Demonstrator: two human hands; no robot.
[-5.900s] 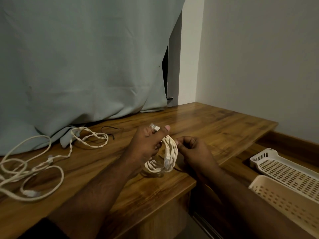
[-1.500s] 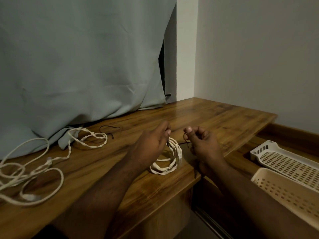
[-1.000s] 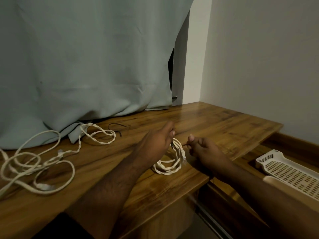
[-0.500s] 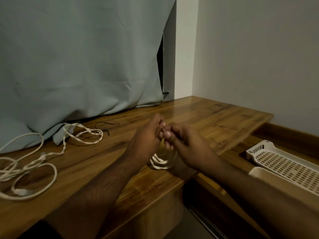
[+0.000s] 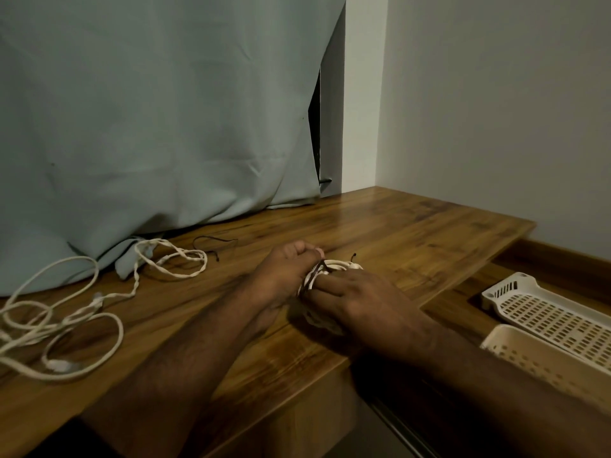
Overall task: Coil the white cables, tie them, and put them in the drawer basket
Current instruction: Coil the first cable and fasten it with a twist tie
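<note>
Hands (image 5: pixel 330 292) now closed onto coiled cable (image 5: pixel 344 266), dark tie (image 5: pixel 320 268) wrapped

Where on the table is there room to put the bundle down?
Bare wood lies past the hands, between the curtain and the wall-side edge. A smaller patch sits between the loose cable and the left hand. The left end is crowded with cable; a dark tie lies behind.

Coiled white cable (image 5: pixel 334 266) mostly hidden under right hand (image 5: pixel 360 305) and left hand (image 5: pixel 281 279); only far loops showing. Dark tie (image 5: pixel 320 266) too thin to tell if knotted. Loose white cable (image 5: pixel 59 325) cut off at left edge. Near basket (image 5: pixel 529 352) cut by right edge, partly behind right forearm.
</note>
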